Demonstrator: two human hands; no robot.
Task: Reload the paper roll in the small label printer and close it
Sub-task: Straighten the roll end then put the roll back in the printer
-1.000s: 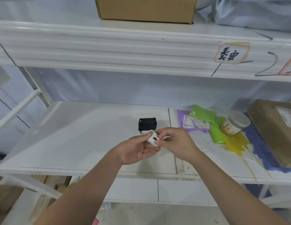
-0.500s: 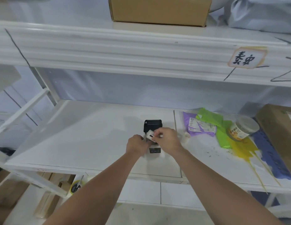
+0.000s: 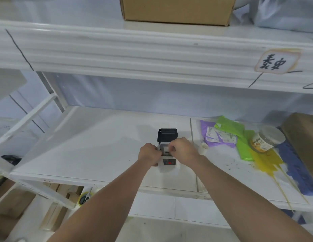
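Observation:
A small white label printer (image 3: 168,164) stands on the white shelf (image 3: 92,154) with its black lid (image 3: 167,135) swung up and open at the back. A red light shows on its front panel. My left hand (image 3: 148,154) grips the printer's left side. My right hand (image 3: 182,148) pinches the white paper roll (image 3: 166,148) and holds it down in the open compartment. My fingers hide most of the roll. A second small white roll core (image 3: 203,147) lies on the shelf just right of my right hand.
Purple and green mailer bags (image 3: 225,131), a lidded jar (image 3: 266,138), a yellow bag and a blue bag lie to the right, beside a brown box (image 3: 302,142). A cardboard box (image 3: 175,9) sits on the upper shelf, which overhangs the work area. A tape roll (image 3: 84,199) lies below.
Both hands moved forward from near the shelf's front edge to the printer. The paper roll went from held in the air down into the open compartment. My left hand let go of the roll and took the printer's side.

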